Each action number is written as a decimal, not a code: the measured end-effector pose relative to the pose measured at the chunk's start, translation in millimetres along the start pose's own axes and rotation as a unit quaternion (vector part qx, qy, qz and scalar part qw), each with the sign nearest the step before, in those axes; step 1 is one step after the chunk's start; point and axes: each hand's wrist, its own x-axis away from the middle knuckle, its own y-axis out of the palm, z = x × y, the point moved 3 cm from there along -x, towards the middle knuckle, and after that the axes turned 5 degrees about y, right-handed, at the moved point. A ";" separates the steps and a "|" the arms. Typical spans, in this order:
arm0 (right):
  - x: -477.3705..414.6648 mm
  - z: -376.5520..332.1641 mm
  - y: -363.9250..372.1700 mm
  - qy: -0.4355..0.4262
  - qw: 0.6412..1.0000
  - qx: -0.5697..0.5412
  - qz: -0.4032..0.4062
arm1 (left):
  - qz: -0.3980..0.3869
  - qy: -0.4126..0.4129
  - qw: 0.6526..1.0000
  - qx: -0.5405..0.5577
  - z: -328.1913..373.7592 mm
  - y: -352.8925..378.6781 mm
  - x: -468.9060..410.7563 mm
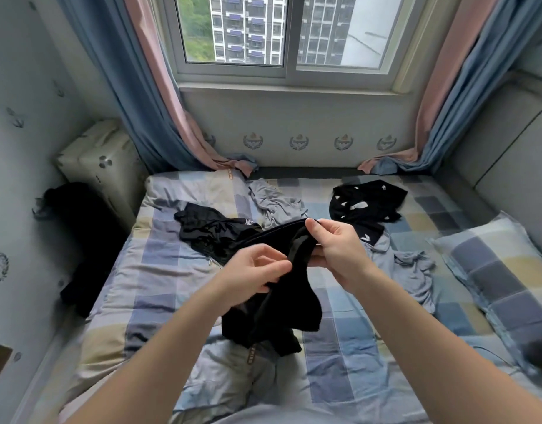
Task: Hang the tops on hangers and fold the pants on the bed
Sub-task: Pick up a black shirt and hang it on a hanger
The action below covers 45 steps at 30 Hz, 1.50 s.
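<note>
- Two hands hold up one black garment (279, 304) over the middle of the bed (135, 270). It is soft and floppy, with a thick stitched band along its top edge. Its low end sags onto the cover in a crumpled heap.
- The left hand (257, 270) pinches the cloth, its fingers (277, 264) curled and pressed close together.
- The right hand (337, 249) grips the band, thumb on top and the other fingers curled under.
- Just behind lies a shiny black top (211, 231) with small white letters, all wrinkled.
- One grey garment (274, 203) is bunched up further back. Another grey piece (413, 270) lies rumpled just right of the right hand.
- A spotted black piece (367, 203) with white shapes lies near the far wall.
- The bed cover is puffy, in squares of blue, grey and yellow. Flat, open cover shows on the left side and close to the person.
- A checked pillow (502, 270) sits at the right edge, by a padded grey headboard (493, 133).
- Dark clothes (89, 240) fill the narrow gap at the bed's left edge.
- Blue and pink curtains (159, 111) drop onto the bed's far corners.
</note>
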 end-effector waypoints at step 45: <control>-2.9 61.1 6.9 -0.109 0.951 0.264 0.120 | 0.235 0.081 0.870 0.426 80.9 -44.6 28.2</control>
